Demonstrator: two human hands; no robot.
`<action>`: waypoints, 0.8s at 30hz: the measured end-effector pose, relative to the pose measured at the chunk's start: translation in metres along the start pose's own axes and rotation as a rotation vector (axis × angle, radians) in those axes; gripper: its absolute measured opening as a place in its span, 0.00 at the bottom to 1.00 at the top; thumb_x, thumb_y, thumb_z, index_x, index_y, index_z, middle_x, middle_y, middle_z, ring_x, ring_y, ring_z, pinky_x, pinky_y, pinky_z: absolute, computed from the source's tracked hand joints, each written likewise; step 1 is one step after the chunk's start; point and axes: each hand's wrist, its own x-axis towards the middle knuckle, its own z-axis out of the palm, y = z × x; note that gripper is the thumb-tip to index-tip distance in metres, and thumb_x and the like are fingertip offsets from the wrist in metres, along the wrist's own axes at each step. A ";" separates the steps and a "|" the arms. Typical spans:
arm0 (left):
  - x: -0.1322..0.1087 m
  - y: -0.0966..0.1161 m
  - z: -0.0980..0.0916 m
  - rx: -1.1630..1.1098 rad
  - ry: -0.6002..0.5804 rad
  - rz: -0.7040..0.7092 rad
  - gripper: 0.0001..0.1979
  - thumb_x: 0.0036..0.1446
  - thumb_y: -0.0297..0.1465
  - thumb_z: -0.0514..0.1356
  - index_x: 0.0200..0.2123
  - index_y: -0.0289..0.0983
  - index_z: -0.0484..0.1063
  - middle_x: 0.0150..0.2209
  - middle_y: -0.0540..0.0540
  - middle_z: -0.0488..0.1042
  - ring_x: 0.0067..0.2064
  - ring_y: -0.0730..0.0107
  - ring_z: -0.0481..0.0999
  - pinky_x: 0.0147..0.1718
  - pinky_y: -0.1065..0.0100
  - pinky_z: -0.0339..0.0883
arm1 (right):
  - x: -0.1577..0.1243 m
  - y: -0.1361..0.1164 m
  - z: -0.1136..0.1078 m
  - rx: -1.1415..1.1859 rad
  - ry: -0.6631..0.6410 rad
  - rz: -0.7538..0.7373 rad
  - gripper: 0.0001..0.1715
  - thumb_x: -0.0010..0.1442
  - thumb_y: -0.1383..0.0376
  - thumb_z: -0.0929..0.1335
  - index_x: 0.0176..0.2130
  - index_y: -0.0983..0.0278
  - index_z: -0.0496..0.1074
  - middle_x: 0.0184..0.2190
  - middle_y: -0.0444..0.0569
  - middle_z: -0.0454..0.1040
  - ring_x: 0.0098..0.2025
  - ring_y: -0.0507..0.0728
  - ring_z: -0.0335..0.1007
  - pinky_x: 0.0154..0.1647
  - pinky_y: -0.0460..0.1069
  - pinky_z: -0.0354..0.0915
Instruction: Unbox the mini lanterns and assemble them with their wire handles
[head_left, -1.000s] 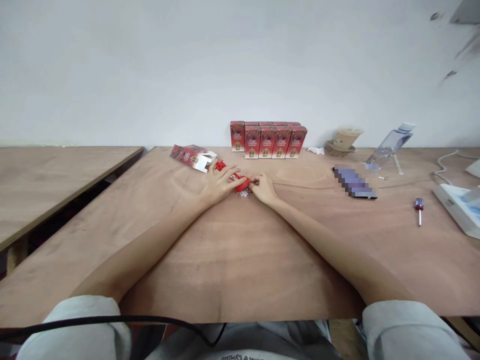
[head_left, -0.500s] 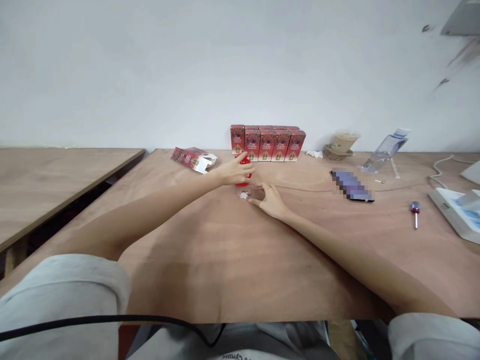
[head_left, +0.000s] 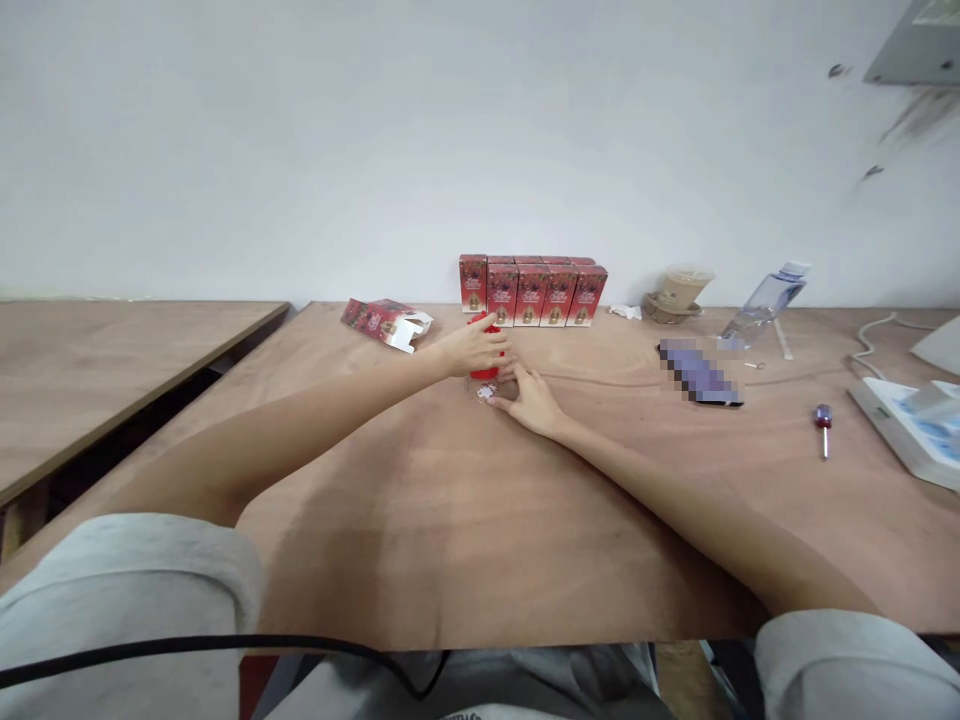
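My left hand (head_left: 474,350) is closed over a small red plastic piece (head_left: 484,374), gripping it from above. Directly below it is a clear plastic piece (head_left: 484,391) with a white flower-shaped mark. My right hand (head_left: 534,402) curls round the right side of this clear piece, thumb at its front and fingertips close to the left hand. The fingers hide much of both pieces, so I cannot tell whether they are joined. An opened red box (head_left: 384,322) lies on its side to the left, its white flaps spread.
Red printed boxes (head_left: 531,295) stand in rows by the wall. Rightward are a cup in a carton holder (head_left: 679,292), a tilted clear bottle (head_left: 763,305), a phone (head_left: 697,373), a screwdriver (head_left: 823,425) and a white power strip (head_left: 904,425). A black cable (head_left: 225,640) crosses low in front.
My left hand has lowered the red piece onto or close above the clear piece. My right hand has moved in to the left, against the clear piece. The view has shifted slightly.
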 end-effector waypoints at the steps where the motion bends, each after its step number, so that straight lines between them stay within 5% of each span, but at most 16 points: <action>1: -0.002 0.000 -0.004 -0.008 0.000 0.014 0.26 0.48 0.19 0.58 0.51 0.38 0.69 0.48 0.38 0.73 0.53 0.58 0.69 0.58 0.48 0.49 | 0.001 0.003 -0.002 0.012 0.018 0.003 0.18 0.52 0.60 0.70 0.42 0.63 0.65 0.45 0.54 0.74 0.51 0.62 0.67 0.52 0.59 0.62; 6: -0.019 0.011 -0.025 -0.101 0.075 -0.033 0.23 0.57 0.27 0.53 0.56 0.34 0.64 0.57 0.36 0.67 0.60 0.59 0.64 0.62 0.53 0.44 | 0.032 0.022 -0.036 -0.063 0.241 0.002 0.15 0.58 0.67 0.62 0.46 0.66 0.65 0.47 0.56 0.72 0.49 0.60 0.67 0.52 0.57 0.63; 11: -0.035 0.066 -0.026 -0.399 0.165 -0.217 0.21 0.60 0.31 0.50 0.56 0.34 0.65 0.57 0.37 0.67 0.60 0.59 0.64 0.60 0.57 0.53 | 0.102 0.024 -0.073 -0.506 0.249 -0.108 0.26 0.54 0.76 0.59 0.53 0.71 0.63 0.54 0.62 0.68 0.58 0.67 0.57 0.57 0.63 0.54; 17: -0.032 0.126 -0.022 -0.837 0.030 -0.239 0.28 0.63 0.39 0.50 0.64 0.40 0.52 0.66 0.41 0.51 0.67 0.59 0.48 0.65 0.54 0.42 | 0.161 0.009 -0.065 -0.596 0.073 -0.127 0.30 0.53 0.78 0.59 0.56 0.78 0.59 0.59 0.65 0.61 0.62 0.63 0.53 0.63 0.60 0.44; 24: -0.027 0.128 -0.024 -0.902 -0.064 -0.248 0.28 0.64 0.41 0.47 0.65 0.41 0.47 0.67 0.44 0.49 0.68 0.62 0.44 0.66 0.56 0.34 | 0.147 -0.006 -0.052 -0.590 0.125 -0.181 0.20 0.58 0.74 0.59 0.51 0.78 0.62 0.56 0.69 0.62 0.56 0.64 0.58 0.60 0.61 0.50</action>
